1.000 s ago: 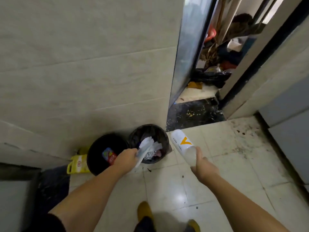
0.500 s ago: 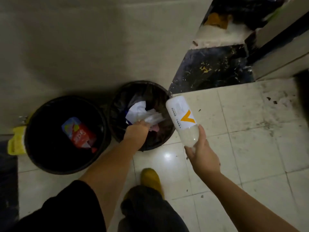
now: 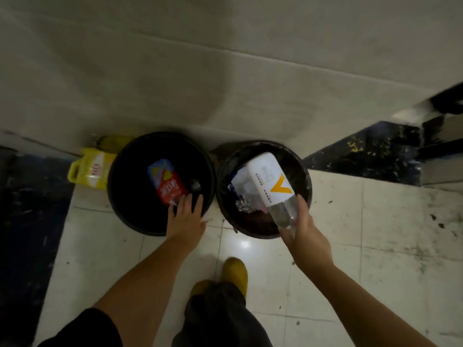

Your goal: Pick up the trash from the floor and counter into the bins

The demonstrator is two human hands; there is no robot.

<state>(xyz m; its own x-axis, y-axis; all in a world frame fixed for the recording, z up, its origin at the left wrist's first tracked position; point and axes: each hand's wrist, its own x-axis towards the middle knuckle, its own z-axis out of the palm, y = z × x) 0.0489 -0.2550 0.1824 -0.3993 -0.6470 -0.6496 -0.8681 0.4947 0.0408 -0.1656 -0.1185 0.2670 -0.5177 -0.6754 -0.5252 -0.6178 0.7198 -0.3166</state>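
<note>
Two round black bins stand side by side against the tiled wall. The left bin (image 3: 120, 196) holds a red and blue wrapper (image 3: 166, 182). The right bin (image 3: 304, 176) holds crumpled white paper (image 3: 240, 182) and foil scraps. My right hand (image 3: 304, 229) grips the clear end of a plastic bottle (image 3: 271, 181) with a white label and orange mark, and the bottle is tilted over the right bin's opening. My left hand (image 3: 185, 216) hovers at the near rim of the left bin, fingers spread, holding nothing.
A yellow plastic jug (image 3: 86, 170) leans against the wall left of the bins. A dark speckled threshold (image 3: 370, 149) lies at the right. My yellow shoe (image 3: 235, 272) stands on the glossy white floor tiles behind the bins. Dirt specks mark the tiles at right.
My left hand let the white paper go into the right bin and moved left to the left bin's rim. My right hand carried the bottle left, over the right bin.
</note>
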